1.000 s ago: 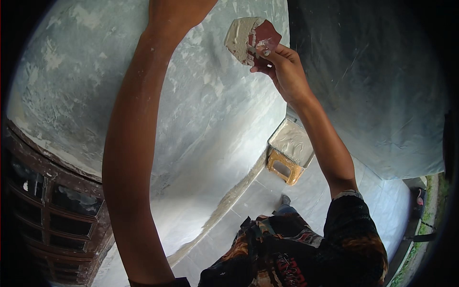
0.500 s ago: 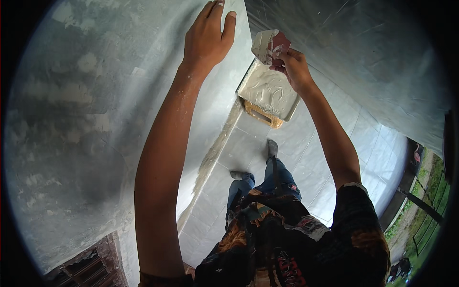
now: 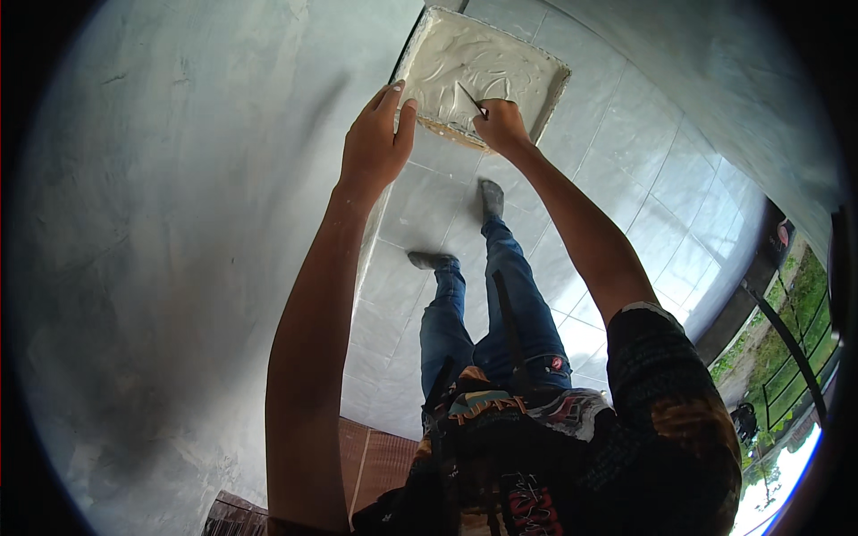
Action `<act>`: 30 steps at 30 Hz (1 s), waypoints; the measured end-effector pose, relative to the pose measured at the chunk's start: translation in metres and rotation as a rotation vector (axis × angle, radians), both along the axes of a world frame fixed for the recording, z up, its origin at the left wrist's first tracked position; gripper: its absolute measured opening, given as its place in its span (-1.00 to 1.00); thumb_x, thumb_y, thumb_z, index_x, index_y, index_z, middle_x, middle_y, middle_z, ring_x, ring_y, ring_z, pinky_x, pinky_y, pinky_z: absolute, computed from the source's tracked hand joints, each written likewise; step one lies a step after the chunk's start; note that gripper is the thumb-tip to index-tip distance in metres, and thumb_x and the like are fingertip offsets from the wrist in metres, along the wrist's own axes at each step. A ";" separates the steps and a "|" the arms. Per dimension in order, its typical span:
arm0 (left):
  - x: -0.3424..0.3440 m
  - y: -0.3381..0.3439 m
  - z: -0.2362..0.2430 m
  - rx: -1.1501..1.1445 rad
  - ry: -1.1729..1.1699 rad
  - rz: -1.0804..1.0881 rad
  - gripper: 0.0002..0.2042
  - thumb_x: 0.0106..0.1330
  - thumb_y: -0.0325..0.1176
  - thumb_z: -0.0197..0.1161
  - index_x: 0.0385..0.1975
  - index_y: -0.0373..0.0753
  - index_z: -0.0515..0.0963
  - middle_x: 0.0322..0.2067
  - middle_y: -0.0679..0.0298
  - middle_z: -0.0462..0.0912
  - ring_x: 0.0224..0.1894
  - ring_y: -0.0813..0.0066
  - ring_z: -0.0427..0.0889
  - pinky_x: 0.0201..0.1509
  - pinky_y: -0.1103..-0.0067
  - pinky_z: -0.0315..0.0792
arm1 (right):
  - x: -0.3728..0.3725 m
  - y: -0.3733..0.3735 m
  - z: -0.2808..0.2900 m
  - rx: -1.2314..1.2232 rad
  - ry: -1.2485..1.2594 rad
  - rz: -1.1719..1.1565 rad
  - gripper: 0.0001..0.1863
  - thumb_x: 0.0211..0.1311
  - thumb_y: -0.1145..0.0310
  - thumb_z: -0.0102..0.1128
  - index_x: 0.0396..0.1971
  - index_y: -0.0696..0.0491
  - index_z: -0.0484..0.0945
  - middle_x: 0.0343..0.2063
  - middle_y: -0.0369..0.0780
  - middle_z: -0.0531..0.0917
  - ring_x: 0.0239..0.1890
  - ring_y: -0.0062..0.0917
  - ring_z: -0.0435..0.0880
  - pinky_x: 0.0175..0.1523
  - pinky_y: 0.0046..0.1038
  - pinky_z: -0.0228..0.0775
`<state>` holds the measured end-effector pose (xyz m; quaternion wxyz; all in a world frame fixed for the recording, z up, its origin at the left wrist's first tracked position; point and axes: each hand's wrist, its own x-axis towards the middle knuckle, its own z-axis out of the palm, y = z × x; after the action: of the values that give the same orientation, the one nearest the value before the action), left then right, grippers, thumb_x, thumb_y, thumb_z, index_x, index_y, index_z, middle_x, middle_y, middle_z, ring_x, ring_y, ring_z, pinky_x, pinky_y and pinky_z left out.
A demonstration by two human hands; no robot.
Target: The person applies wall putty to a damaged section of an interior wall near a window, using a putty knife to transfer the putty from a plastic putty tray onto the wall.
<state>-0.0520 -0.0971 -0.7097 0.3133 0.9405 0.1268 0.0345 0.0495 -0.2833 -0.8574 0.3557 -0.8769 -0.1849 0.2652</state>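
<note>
A square tray [image 3: 545, 94] full of white plaster sits on the tiled floor against the base of the wall. My right hand [image 3: 500, 125] is closed on a putty knife [image 3: 472, 100] whose blade is pressed into the plaster. My left hand [image 3: 375, 143] rests flat with fingers together on the grey plastered wall [image 3: 179, 223], just left of the tray. My forearms reach down from the lower edge of the picture.
My legs in blue jeans [image 3: 483, 304] and dark shoes stand on pale floor tiles [image 3: 626, 170]. A brown wooden piece [image 3: 375, 460] lies low by the wall. At the right edge are a dark railing [image 3: 800, 339] and greenery outside.
My view has swung down from the wall to the floor. My right hand has brought the putty knife down from the wall into the tray. My left hand has slid lower along the wall.
</note>
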 end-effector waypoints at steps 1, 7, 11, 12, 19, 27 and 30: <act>-0.009 -0.002 -0.012 -0.025 0.045 0.012 -0.58 0.53 -0.21 0.02 0.15 -0.45 0.48 0.10 -0.13 0.60 0.14 -0.10 0.60 0.22 0.25 0.49 | -0.009 0.000 -0.022 0.003 -0.070 0.054 -0.76 0.07 0.45 0.15 -0.29 0.21 0.69 -0.31 0.09 0.70 -0.25 0.03 0.69 0.01 -0.10 0.55; -0.062 -0.003 -0.038 -0.093 0.158 0.091 -0.60 0.52 -0.26 0.03 0.13 -0.49 0.49 0.08 -0.19 0.60 0.13 -0.14 0.60 0.21 0.25 0.48 | -0.058 0.026 -0.059 -0.227 -0.093 0.177 -0.80 0.16 0.58 0.12 -0.28 0.22 0.70 -0.16 0.01 0.70 -0.06 -0.07 0.71 0.05 -0.13 0.59; -0.079 -0.002 -0.043 -0.089 0.169 0.127 -0.60 0.52 -0.27 0.03 0.12 -0.50 0.49 0.07 -0.21 0.60 0.11 -0.13 0.61 0.21 0.25 0.48 | -0.078 0.025 -0.065 -0.256 -0.151 0.211 -0.78 0.16 0.59 0.12 -0.22 0.23 0.68 -0.13 0.00 0.68 0.01 -0.12 0.66 0.06 -0.17 0.60; -0.081 -0.003 -0.042 -0.090 0.170 0.131 -0.60 0.52 -0.27 0.03 0.12 -0.50 0.49 0.07 -0.21 0.60 0.11 -0.13 0.61 0.21 0.25 0.48 | -0.082 0.023 -0.063 -0.251 -0.192 0.235 -0.77 0.15 0.59 0.13 -0.21 0.23 0.67 -0.14 -0.02 0.68 0.02 -0.13 0.66 0.05 -0.18 0.61; -0.082 0.000 -0.036 -0.074 0.157 0.120 -0.60 0.52 -0.27 0.03 0.14 -0.49 0.49 0.06 -0.19 0.61 0.10 -0.12 0.62 0.20 0.26 0.49 | -0.115 -0.002 -0.037 -0.177 -0.127 0.384 -0.77 0.08 0.59 0.16 -0.24 0.22 0.65 -0.18 -0.04 0.67 -0.04 -0.17 0.67 -0.03 -0.20 0.65; -0.081 -0.010 -0.032 -0.071 0.142 0.102 -0.60 0.52 -0.26 0.03 0.14 -0.48 0.49 0.04 -0.18 0.63 0.08 -0.10 0.64 0.19 0.26 0.50 | -0.066 -0.015 -0.046 -0.157 -0.302 0.022 -0.83 0.08 0.55 0.17 -0.30 0.14 0.65 -0.29 -0.06 0.69 -0.16 -0.14 0.71 -0.05 -0.16 0.61; -0.082 -0.017 -0.037 -0.097 0.187 0.113 -0.60 0.52 -0.26 0.03 0.14 -0.47 0.50 0.05 -0.18 0.62 0.10 -0.09 0.64 0.21 0.26 0.50 | -0.078 -0.015 -0.067 -0.253 -0.300 0.119 -0.77 0.11 0.57 0.10 -0.23 0.15 0.64 -0.31 -0.05 0.68 -0.21 -0.11 0.70 -0.07 -0.11 0.60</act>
<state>-0.1337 -0.1138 -0.7463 0.3429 0.9148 0.2095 -0.0419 -0.0284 -0.2985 -0.9240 0.1947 -0.9318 -0.2525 0.1734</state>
